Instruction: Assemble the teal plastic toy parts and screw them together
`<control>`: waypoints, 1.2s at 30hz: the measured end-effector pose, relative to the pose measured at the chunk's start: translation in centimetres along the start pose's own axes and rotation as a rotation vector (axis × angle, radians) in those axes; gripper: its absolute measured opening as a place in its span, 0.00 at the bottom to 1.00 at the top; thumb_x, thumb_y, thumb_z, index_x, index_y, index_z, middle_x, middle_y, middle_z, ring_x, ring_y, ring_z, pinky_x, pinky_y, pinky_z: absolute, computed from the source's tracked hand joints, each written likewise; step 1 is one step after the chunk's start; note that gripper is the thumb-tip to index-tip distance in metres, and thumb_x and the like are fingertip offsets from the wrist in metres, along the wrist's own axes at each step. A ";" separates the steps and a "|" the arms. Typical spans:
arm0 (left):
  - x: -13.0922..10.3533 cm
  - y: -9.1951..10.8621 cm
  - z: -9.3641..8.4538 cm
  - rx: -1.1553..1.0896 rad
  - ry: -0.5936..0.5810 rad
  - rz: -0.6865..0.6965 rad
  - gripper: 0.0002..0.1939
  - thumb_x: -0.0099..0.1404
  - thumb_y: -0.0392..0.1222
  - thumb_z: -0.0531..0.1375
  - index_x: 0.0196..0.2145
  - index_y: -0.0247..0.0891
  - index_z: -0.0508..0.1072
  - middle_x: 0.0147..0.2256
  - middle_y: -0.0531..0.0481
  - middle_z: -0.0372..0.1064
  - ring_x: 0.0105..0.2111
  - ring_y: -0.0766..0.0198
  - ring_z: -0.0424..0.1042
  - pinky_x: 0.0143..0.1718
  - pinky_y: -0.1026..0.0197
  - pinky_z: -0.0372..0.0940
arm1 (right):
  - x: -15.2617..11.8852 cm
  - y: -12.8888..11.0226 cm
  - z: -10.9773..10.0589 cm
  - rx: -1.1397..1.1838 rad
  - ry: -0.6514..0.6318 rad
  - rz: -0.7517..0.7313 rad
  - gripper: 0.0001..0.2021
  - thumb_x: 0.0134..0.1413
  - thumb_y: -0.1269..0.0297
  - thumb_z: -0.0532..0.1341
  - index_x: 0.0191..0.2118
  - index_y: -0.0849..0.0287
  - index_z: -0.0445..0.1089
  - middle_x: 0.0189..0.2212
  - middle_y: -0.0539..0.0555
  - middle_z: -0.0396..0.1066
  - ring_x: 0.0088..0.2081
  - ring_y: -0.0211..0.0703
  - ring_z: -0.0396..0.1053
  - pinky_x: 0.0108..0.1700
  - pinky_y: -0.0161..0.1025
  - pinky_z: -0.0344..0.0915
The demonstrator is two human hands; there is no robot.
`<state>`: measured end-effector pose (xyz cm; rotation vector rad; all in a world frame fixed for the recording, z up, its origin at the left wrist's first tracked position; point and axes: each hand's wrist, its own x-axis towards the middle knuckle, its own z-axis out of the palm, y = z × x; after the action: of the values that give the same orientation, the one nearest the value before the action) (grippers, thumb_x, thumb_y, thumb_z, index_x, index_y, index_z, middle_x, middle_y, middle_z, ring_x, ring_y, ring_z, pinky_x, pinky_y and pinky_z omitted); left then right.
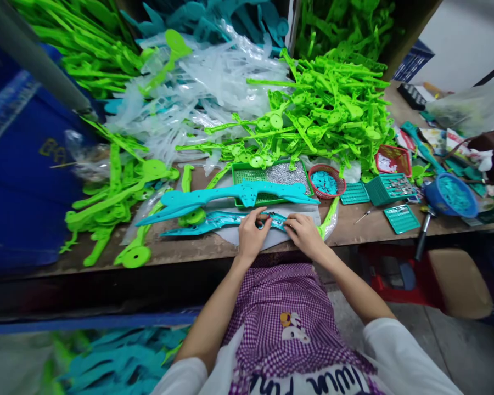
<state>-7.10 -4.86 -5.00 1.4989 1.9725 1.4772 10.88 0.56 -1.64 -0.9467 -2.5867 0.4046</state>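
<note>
A long blue plastic shell (222,219) lies open side up near the table's front edge, with thin wires and small dark parts inside. My left hand (253,232) is at its middle, thumb and index finger closed around a small dark part in the shell. To the right, my right hand (302,232) has its fingertips pressed together on the shell's inner side; what they hold, if anything, is hidden. Just behind lies a second blue shell (230,193), outer face up, across the front of a green tray (241,174) of small metal pieces.
Green parts (333,109) are heaped at the back around clear plastic bags (214,82). On the right are a red basket (327,181), a blue bowl (452,195), a green tray of screws (401,218) and a black-handled hammer (424,236). A blue bin (20,181) stands left.
</note>
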 end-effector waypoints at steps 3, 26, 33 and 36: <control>0.0 0.0 0.1 0.022 -0.020 0.009 0.13 0.58 0.35 0.64 0.43 0.41 0.74 0.31 0.53 0.77 0.30 0.62 0.73 0.43 0.56 0.67 | -0.6 0.3 -0.3 0.079 0.006 -0.004 0.11 0.66 0.63 0.54 0.45 0.58 0.73 0.43 0.59 0.72 0.45 0.47 0.71 0.47 0.45 0.67; 0.2 -0.1 -0.1 -0.009 -0.085 -0.019 0.15 0.59 0.36 0.63 0.45 0.41 0.73 0.32 0.52 0.77 0.31 0.61 0.72 0.42 0.56 0.66 | 1.9 -3.6 -3.9 0.274 0.114 0.155 0.15 0.65 0.61 0.56 0.53 0.57 0.70 0.50 0.60 0.70 0.54 0.48 0.69 0.56 0.45 0.65; 0.1 -0.4 0.0 0.009 -0.073 -0.024 0.15 0.59 0.36 0.63 0.45 0.41 0.73 0.33 0.52 0.77 0.33 0.60 0.75 0.42 0.57 0.67 | 5.5 -3.3 -0.9 0.400 -0.060 0.202 0.10 0.62 0.68 0.58 0.47 0.58 0.71 0.41 0.56 0.74 0.42 0.43 0.72 0.47 0.41 0.68; 0.1 -0.3 0.0 -0.004 -0.060 -0.034 0.15 0.59 0.35 0.63 0.45 0.41 0.72 0.31 0.53 0.77 0.31 0.61 0.74 0.42 0.57 0.67 | 5.8 -2.5 -0.4 0.425 0.044 0.289 0.07 0.61 0.66 0.59 0.43 0.59 0.72 0.37 0.55 0.75 0.39 0.43 0.73 0.44 0.40 0.68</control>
<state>-7.29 -4.77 -5.17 1.4825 1.9498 1.4051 5.55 2.62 0.96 -1.1486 -2.1935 0.9530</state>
